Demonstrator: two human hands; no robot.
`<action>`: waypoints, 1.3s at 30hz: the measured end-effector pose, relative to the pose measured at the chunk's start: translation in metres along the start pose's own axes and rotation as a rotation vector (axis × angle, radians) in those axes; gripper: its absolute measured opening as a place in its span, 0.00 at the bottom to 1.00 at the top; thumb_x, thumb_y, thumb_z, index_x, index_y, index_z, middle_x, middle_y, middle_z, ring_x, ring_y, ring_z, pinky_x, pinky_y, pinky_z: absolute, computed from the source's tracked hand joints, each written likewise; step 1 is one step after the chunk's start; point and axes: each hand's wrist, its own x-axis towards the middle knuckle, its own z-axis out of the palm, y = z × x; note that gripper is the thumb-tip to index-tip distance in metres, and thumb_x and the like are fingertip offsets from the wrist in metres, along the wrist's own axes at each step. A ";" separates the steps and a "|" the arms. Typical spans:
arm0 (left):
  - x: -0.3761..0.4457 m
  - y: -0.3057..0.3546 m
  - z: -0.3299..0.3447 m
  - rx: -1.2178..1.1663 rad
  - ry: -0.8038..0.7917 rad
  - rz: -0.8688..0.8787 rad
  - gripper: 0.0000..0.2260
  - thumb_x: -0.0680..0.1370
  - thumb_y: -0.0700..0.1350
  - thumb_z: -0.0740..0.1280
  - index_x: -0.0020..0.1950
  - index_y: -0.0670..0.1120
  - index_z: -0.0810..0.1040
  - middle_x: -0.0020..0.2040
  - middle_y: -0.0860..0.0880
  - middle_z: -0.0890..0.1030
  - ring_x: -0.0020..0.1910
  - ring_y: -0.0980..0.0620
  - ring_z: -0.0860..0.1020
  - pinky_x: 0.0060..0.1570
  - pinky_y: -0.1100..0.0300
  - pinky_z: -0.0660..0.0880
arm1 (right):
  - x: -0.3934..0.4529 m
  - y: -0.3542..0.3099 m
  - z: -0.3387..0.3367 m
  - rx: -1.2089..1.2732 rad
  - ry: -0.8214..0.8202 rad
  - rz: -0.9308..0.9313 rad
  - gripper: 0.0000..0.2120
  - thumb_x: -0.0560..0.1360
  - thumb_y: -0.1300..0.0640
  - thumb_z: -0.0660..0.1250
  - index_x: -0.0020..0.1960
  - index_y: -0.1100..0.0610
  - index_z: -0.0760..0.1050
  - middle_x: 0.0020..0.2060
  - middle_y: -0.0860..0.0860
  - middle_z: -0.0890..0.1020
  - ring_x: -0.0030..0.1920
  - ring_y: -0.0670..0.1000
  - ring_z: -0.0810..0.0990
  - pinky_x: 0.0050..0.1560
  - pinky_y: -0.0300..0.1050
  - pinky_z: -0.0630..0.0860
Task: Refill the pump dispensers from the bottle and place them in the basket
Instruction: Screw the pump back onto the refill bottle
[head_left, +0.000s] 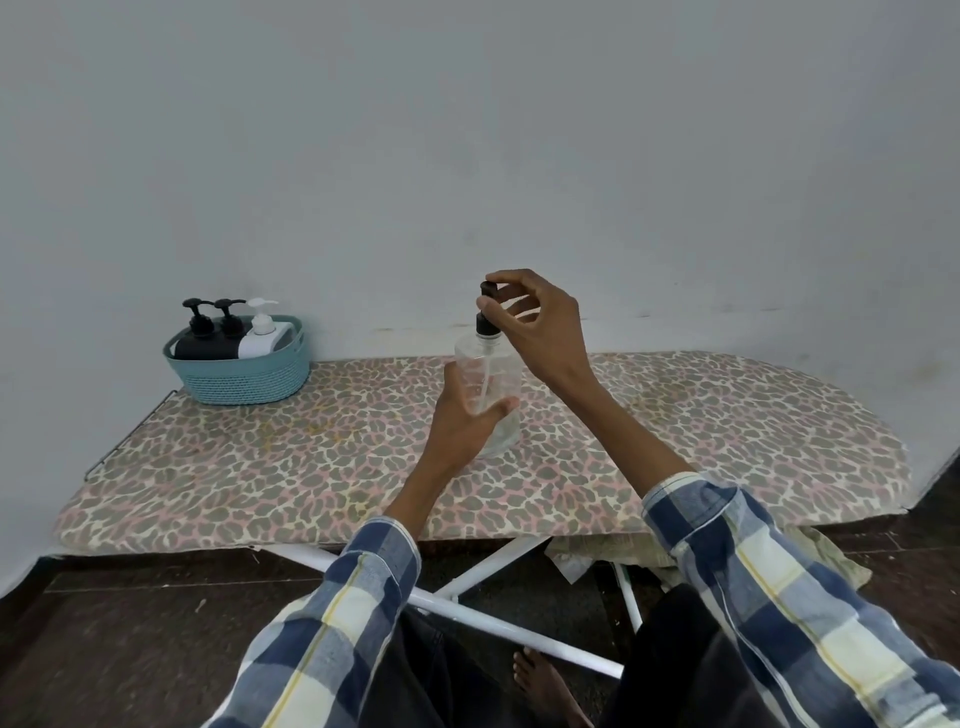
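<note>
A clear plastic pump bottle (493, 374) with a black pump head (487, 306) stands on the leopard-print ironing board (311, 467). My left hand (465, 421) grips the bottle's lower body. Above it, my right hand (540, 322) pinches the top of the black pump head with thumb and fingertips. At the board's far left stands a teal woven basket (244, 374). In it sit two black pump dispensers (205, 338) and a white pump dispenser (265, 332).
A grey wall rises right behind the board. The board's white metal legs (493, 566) cross below its front edge over a dark floor. My bare foot (545, 686) shows between the legs. Crumpled cloth (613, 556) hangs under the board's right part.
</note>
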 end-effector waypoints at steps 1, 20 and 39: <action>0.001 -0.002 0.000 0.000 -0.012 0.001 0.32 0.78 0.52 0.79 0.74 0.52 0.65 0.67 0.54 0.78 0.65 0.52 0.79 0.60 0.57 0.73 | -0.002 0.004 -0.002 -0.037 -0.034 0.015 0.19 0.75 0.41 0.77 0.64 0.44 0.80 0.50 0.41 0.86 0.49 0.44 0.85 0.49 0.40 0.81; 0.067 0.052 0.102 0.225 -0.129 0.096 0.39 0.72 0.40 0.81 0.76 0.46 0.62 0.70 0.45 0.67 0.67 0.49 0.70 0.60 0.58 0.72 | 0.010 0.077 -0.099 -0.466 0.178 0.284 0.43 0.66 0.31 0.79 0.71 0.47 0.64 0.58 0.51 0.83 0.56 0.56 0.83 0.51 0.51 0.76; 0.162 0.072 0.247 0.048 -0.436 -0.056 0.29 0.84 0.32 0.57 0.85 0.49 0.65 0.84 0.52 0.67 0.76 0.50 0.74 0.72 0.46 0.77 | 0.092 0.193 -0.213 -0.520 0.322 0.381 0.47 0.64 0.33 0.81 0.73 0.51 0.64 0.53 0.47 0.79 0.56 0.57 0.83 0.54 0.53 0.77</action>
